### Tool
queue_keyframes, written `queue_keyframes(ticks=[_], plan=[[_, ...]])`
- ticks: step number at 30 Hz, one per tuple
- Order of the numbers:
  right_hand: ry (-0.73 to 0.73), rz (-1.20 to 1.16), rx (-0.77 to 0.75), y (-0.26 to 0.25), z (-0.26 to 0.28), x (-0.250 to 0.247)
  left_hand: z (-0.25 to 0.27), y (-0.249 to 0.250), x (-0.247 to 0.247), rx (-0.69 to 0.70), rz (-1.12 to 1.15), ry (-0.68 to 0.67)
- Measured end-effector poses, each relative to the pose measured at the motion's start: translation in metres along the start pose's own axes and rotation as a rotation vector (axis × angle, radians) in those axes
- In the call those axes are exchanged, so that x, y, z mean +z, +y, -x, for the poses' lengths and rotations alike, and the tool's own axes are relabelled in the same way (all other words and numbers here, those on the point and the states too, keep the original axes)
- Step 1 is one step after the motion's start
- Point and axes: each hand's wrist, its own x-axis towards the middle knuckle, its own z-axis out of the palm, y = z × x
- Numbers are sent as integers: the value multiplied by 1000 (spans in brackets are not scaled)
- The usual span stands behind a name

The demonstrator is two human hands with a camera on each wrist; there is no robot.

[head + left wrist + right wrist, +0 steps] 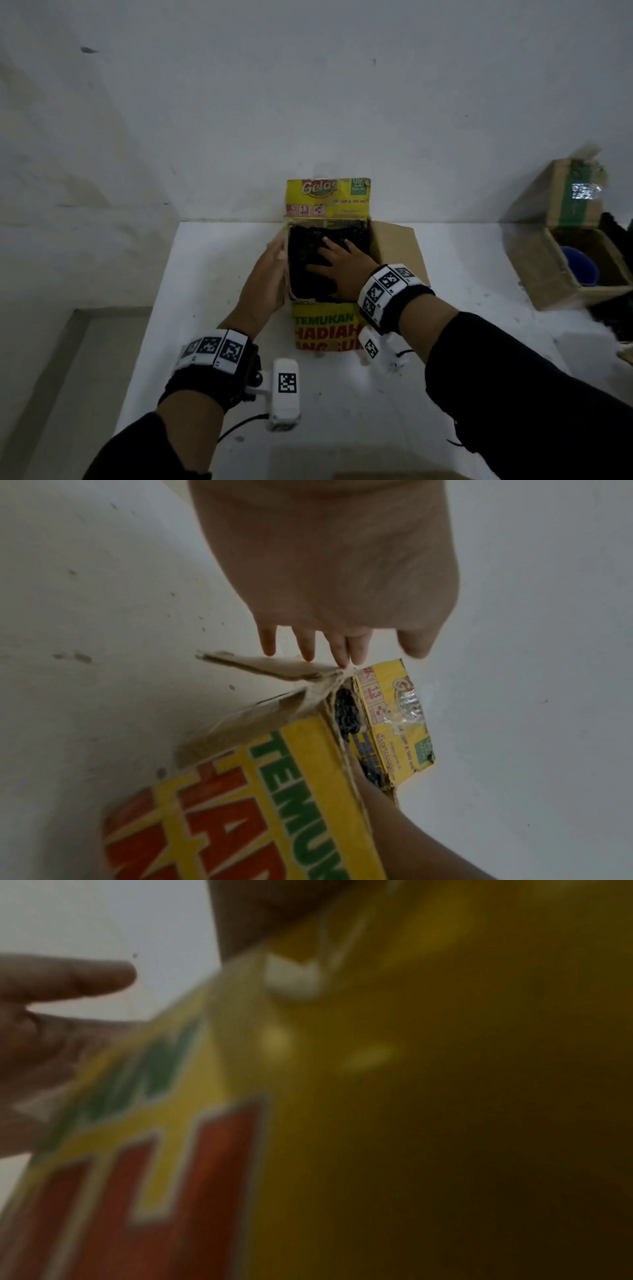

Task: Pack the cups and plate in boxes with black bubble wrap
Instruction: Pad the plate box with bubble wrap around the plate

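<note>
A yellow printed cardboard box (pixel 325 330) stands open on the white table (pixel 212 274), lined with black bubble wrap (pixel 306 246). My right hand (pixel 337 265) lies inside it with fingers spread, pressing flat on the wrap. My left hand (pixel 267 277) rests with straight fingers against the box's left flap (pixel 267 666); its fingertips (pixel 341 653) touch the flap's top corner. The left wrist view shows the bubble wrap (pixel 346 712) through the box's corner gap. In the right wrist view the box front (pixel 342 1096) is a close blur. No cup or plate shows in this box.
At the right edge of the table stands a second brown cardboard box (pixel 555 284) holding a blue cup (pixel 582 265), with more black bubble wrap (pixel 616 308) beside it. The wall runs right behind the yellow box. The table's left edge (pixel 150 308) drops to a lower ledge.
</note>
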Motion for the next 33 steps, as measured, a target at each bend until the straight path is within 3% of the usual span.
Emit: queue_keyframes(ticks=[5, 8, 10, 13, 14, 15, 19, 24, 27, 30, 31, 33], plan=[[-80, 60, -16, 1, -10, 7, 21, 28, 19, -28, 151, -68], [-71, -12, -20, 3, -11, 6, 18, 19, 21, -16, 168, -68], [74, -140, -29, 4, -7, 1, 13, 8, 18, -37, 180, -64], [476, -199, -25, 7, -3, -3, 11, -3, 13, -36, 147, -58], [549, -212, -17, 7, -3, -3, 11, -5, 12, -40, 137, -50], [550, -207, -26, 5, -4, -3, 11, -6, 12, -41, 129, -45], [294, -159, -94, -9, -17, 1, 11, -7, 14, -55, 145, -37], [110, -175, -62, -14, -27, 4, 11, -4, 15, -109, 151, -29], [115, -278, -98, -11, -23, -9, 13, 7, 17, -99, 200, -56], [298, -250, -135, 0, -1, -25, 16, 12, 21, -74, 215, -68], [351, -222, -111, 5, 9, -31, 16, 12, 21, -72, 224, -58], [314, -214, -38, 13, 29, -36, 16, 10, 22, -76, 235, -51]])
